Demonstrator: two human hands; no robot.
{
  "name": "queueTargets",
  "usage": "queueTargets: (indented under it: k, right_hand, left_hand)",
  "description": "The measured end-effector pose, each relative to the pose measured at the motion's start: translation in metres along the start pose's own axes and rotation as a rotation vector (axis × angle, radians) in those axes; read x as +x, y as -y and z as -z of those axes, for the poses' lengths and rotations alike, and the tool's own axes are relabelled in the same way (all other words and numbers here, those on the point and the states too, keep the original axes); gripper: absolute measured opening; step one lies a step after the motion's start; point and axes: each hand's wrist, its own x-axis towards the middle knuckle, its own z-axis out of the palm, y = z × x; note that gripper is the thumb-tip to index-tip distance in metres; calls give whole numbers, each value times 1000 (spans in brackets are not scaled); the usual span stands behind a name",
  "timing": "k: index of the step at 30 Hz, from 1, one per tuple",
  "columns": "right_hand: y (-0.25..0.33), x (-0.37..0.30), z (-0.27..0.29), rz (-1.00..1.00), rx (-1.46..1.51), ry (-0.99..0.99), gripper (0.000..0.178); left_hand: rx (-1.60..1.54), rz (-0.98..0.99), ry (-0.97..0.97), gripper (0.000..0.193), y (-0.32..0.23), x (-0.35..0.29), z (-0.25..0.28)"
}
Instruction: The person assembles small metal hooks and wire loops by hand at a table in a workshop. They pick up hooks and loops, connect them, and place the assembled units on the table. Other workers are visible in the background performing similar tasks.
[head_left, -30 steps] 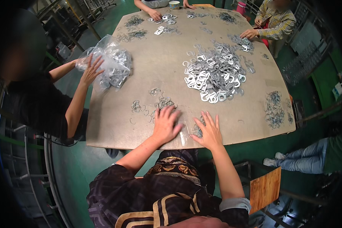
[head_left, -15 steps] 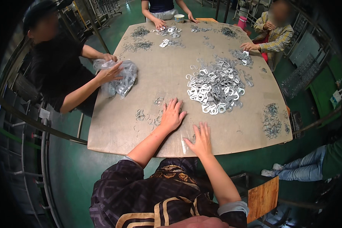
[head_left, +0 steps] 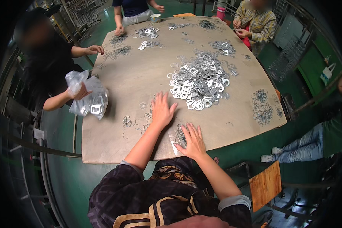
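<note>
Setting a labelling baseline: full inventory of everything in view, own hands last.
Table: one, tan, centre.
Large metal hook pile: one, silver, right of table's centre.
Smaller hook piles: several, silver, table's far half.
Wire clusters: several, dark grey, near, right and far table areas.
Shiny strip: one, clear, near edge.
Plastic bag: one, clear, metal parts inside, table's left.
Tub: one, pale, far edge.
Container: one, pink, far right.
Co-workers: three; black left, navy far, yellow plaid right.
Legs: one pair, blue jeans, right.
Wooden board: one, orange-brown, lower right.
Floor: green, around table.
Left hand: one, bare, beside wire clusters.
Right hand: one, bare, by near edge.
</note>
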Motion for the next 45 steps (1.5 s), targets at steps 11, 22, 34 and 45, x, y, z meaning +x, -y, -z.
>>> queueTargets:
  k: [11, 22, 34, 45]
  right_hand:
    - [-11, -7, -3, -128, 106, -352, 49]
    - [-117, -47, 58, -414, -364, -120, 49]
    - [-201, -25, 78, -771, -504, -374, 58]
    - [-180, -45, 71, -547, -528, -475, 47]
  left_hand:
    - [-41, -242, 126, 59, -79, 26, -47]
    - [-341, -376, 270, 63, -66, 16, -29]
    - [-603, -216, 546, 77, -88, 10, -47]
    - [-279, 30, 44, 19, 34, -19, 48]
